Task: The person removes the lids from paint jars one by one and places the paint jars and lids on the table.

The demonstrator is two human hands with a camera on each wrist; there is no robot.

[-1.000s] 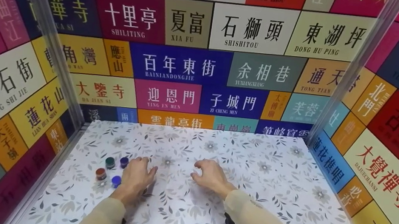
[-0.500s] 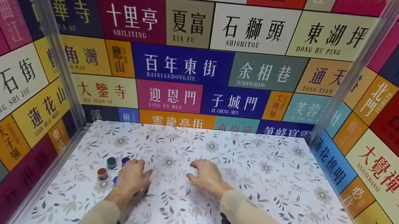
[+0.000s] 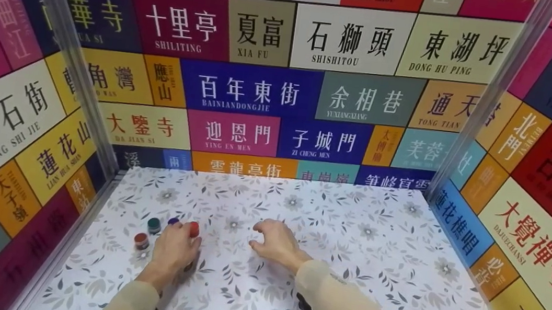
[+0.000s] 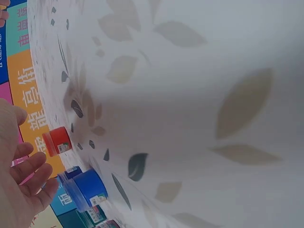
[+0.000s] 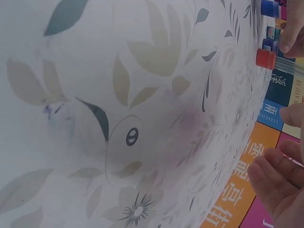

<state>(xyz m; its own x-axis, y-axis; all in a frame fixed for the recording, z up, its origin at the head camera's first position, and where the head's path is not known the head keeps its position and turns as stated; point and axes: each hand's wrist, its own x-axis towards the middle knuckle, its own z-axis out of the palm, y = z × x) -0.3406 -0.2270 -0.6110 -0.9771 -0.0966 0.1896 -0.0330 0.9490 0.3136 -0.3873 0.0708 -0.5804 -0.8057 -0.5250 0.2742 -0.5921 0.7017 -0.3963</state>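
Note:
My left hand [image 3: 170,255] hovers low among small paint jars on the left part of the table, its fingers loosely bent and holding nothing. An orange-red jar [image 3: 194,229] stands just past its fingertips; a purple-blue jar [image 3: 173,222] is partly covered by the hand. Farther left are a green jar [image 3: 154,225] and a brown-red jar [image 3: 141,241]. The left wrist view also shows a bright blue jar [image 4: 86,190], which the hand hides from the head view. Near the table's middle my right hand [image 3: 276,242] is held with relaxed fingers and nothing in its grasp.
A white cloth with grey leaves and flowers covers the table [image 3: 343,290]. Panels with coloured sign lettering [image 3: 249,91] rise behind it and at both sides, joined by clear corner posts [image 3: 461,125].
The left hand has drawn back to the left, bringing the orange-red jar into view and covering the blue one. The right hand has shifted a little left.

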